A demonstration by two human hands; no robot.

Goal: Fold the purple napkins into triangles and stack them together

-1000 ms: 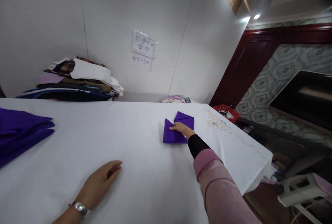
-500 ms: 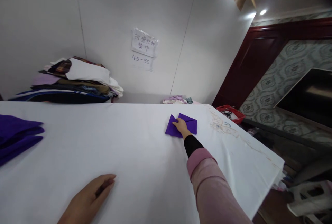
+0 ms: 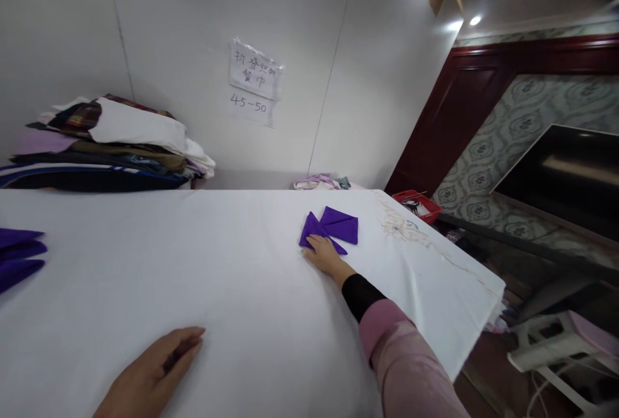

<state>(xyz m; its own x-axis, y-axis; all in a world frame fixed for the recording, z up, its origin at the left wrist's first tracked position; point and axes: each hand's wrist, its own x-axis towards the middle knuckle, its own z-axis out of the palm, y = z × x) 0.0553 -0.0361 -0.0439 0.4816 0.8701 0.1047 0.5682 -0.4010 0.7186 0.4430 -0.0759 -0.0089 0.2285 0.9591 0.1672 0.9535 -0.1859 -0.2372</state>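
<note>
My right hand (image 3: 324, 255) reaches across the table and lies flat on the front edge of a folded purple napkin (image 3: 309, 224), fingers stretched out. Close beside it to the right is another folded purple cloth piece (image 3: 342, 225) with a diagonal fold line; whether the two are joined beneath cannot be told. My left hand (image 3: 153, 366) rests on the white tablecloth (image 3: 232, 276) near the front, holding nothing, with a small gap between thumb and fingers. More folded purple fabric (image 3: 19, 255) lies at the far left, cut off by the picture's edge.
A pile of folded clothes (image 3: 120, 144) stands beyond the table's back edge. Behind is a grey wall with a paper sign (image 3: 255, 76). Past the right corner are a red basket (image 3: 420, 206) and a white stool (image 3: 546, 347).
My right hand has let go of the purple cloth and slid slightly left and nearer, flattening onto it. The left piece now stands apart more clearly from the right one. My left hand stays put.
</note>
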